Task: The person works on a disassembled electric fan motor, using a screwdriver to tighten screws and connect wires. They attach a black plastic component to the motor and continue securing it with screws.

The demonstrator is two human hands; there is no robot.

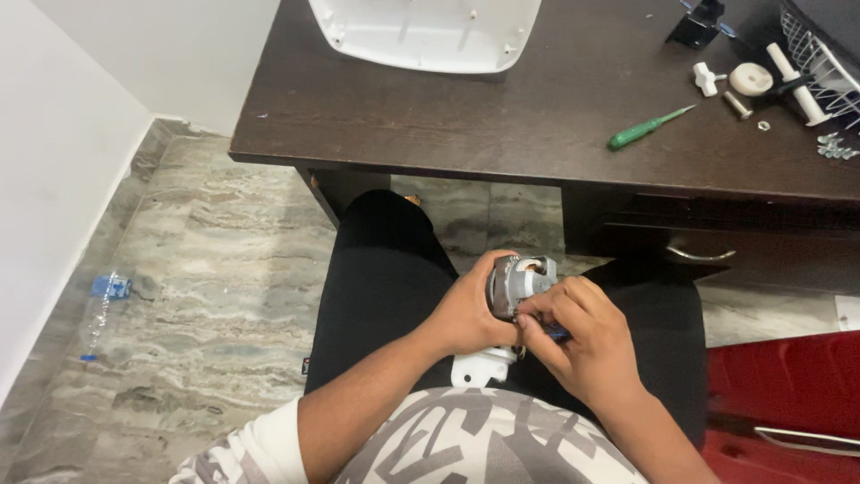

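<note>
A small grey electric motor (522,280) with a white plastic mount (481,366) below it rests over my lap. My left hand (468,311) wraps around the motor's left side and holds it. My right hand (584,341) is on the motor's right side, fingers curled and pinching at it, with something small and blue (557,333) showing under the fingers. Whether the right hand holds a tool is hidden by the fingers.
A dark wooden desk (430,125) carries a white plastic housing (425,31), a green screwdriver (647,128), white knobs and small parts (749,81), a wire grille (820,54) and a black piece (697,25). A plastic bottle (103,309) lies on the marble floor at left; a red object (788,394) is at right.
</note>
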